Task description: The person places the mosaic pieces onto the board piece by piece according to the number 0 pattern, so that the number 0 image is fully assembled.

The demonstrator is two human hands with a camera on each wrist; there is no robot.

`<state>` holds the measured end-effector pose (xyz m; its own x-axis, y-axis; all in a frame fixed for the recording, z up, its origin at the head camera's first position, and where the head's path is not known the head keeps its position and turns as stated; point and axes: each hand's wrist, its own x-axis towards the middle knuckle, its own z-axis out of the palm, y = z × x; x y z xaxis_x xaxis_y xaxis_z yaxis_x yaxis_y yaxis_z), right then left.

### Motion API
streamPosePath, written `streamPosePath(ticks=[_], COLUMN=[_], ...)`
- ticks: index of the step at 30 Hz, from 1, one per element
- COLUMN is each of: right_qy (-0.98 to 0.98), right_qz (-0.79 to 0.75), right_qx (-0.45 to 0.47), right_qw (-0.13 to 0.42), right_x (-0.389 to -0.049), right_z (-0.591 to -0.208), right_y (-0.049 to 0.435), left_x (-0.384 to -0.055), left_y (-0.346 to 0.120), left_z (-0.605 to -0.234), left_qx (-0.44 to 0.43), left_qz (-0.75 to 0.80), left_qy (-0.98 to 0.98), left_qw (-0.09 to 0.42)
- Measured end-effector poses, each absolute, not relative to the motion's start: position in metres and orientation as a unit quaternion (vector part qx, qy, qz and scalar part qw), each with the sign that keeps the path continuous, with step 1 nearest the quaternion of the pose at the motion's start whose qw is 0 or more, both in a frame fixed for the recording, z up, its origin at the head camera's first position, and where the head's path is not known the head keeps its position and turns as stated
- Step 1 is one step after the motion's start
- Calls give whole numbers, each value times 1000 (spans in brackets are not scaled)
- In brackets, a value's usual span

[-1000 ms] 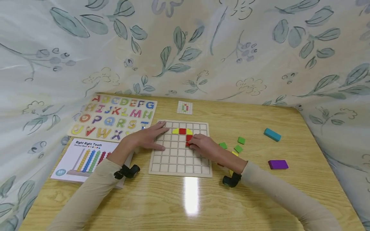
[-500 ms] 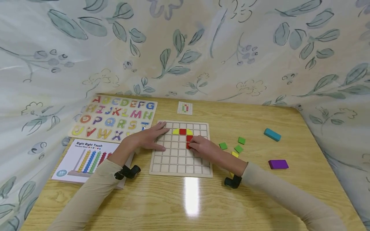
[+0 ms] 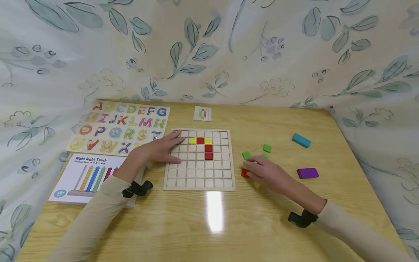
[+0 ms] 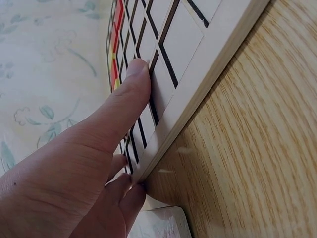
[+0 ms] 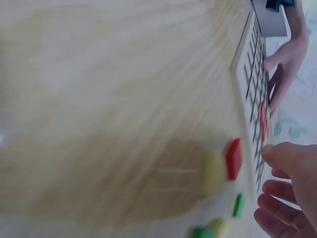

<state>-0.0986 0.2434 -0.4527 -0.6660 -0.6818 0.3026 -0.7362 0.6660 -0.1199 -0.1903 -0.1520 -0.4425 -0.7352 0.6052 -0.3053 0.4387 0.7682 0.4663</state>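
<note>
A wooden grid board [image 3: 199, 185] lies on the table. My left hand [image 3: 160, 148] rests on its left side with fingers spread; the left wrist view shows the thumb [image 4: 136, 79] over the squares. Set in the grid are several red tiles [image 3: 208, 148], with a yellow curved tile [image 3: 192, 141] on either side of the top one. Right of the board, my right hand [image 3: 271, 175] hovers by the loose tiles, fingers loosely bent and no tile visible in them. Nearest are a red tile [image 3: 244, 173], a yellow tile [image 5: 213, 171] and a green tile [image 3: 246, 155]; the hand partly hides others.
Behind the board lies a small pattern card [image 3: 202, 113]. An alphabet board [image 3: 112, 127] and a white bead-toy box [image 3: 65, 178] are on the left. A blue block [image 3: 301, 140] and a purple block [image 3: 307, 173] lie to the right.
My right hand has left the red tiles on the board and moved right to the loose tiles. Two stacked red tiles now show uncovered. The left hand stays put; the head view has shifted slightly.
</note>
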Motion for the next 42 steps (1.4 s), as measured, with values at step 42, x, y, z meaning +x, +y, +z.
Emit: streamPosePath(ticks=[42], right_qy=[-850], right_qz=[151], right_qx=[462], right_qw=[202], right_x=[-112], right_z=[-458], right_y=[209], left_x=[-188], left_y=[-155], left_z=[-442], left_qx=[295], left_qz=[189], left_qy=[910], left_qw=[220])
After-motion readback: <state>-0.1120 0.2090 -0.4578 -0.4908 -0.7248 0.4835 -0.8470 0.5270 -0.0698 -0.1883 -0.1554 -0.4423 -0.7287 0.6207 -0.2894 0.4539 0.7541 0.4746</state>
